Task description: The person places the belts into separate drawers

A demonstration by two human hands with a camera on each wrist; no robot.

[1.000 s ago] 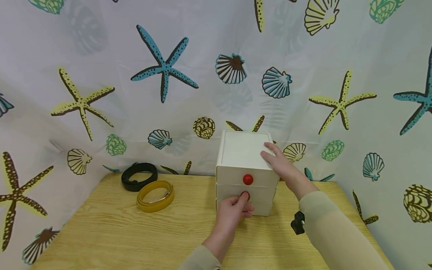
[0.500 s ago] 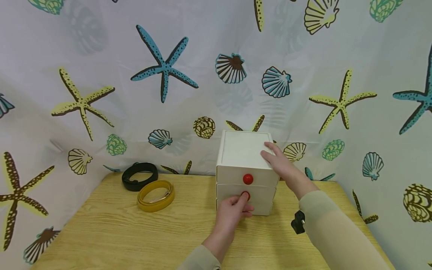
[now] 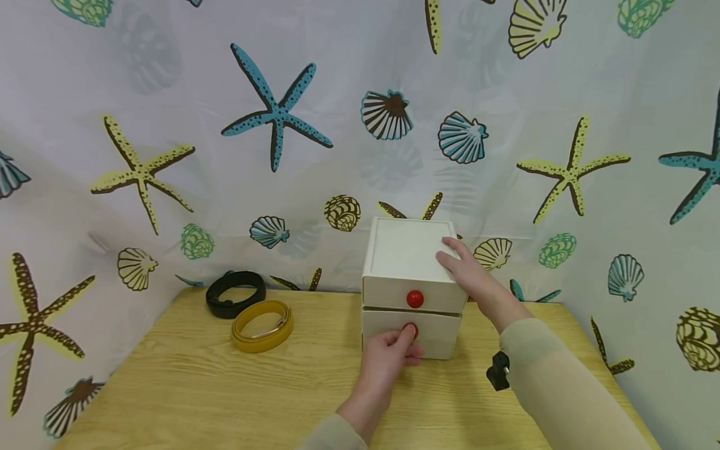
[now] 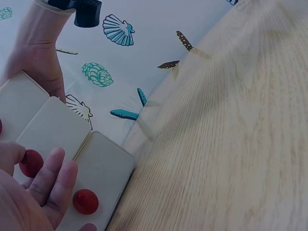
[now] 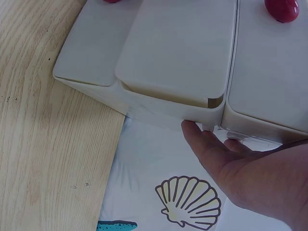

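Observation:
A small white drawer unit [image 3: 412, 250] with round red knobs stands at the back of the table. My left hand [image 3: 382, 362] pinches the red knob [image 4: 31, 163] of the middle drawer [image 5: 178, 48] between thumb and fingers. That drawer sits slightly forward of the others, and a narrow dark gap shows along its edge. My right hand [image 3: 471, 272] steadies the unit, its fingertips on the top and its thumb side along the right side [image 5: 163, 113]. Above and below are the top drawer's knob [image 3: 415, 299] and the bottom drawer's knob [image 4: 85, 201].
Left of the unit, a coiled black belt [image 3: 216, 305] and a coiled yellow belt [image 3: 242, 344] lie on the wooden table [image 3: 225, 400]. Behind everything hangs a white curtain [image 3: 315, 187] printed with starfish and shells. A dark clip-like piece [image 3: 498, 370] is by the right sleeve.
The middle drawer has come slightly out toward me with my left hand on its knob, opening a thin gap under the top drawer. My right hand stays in place on the unit.

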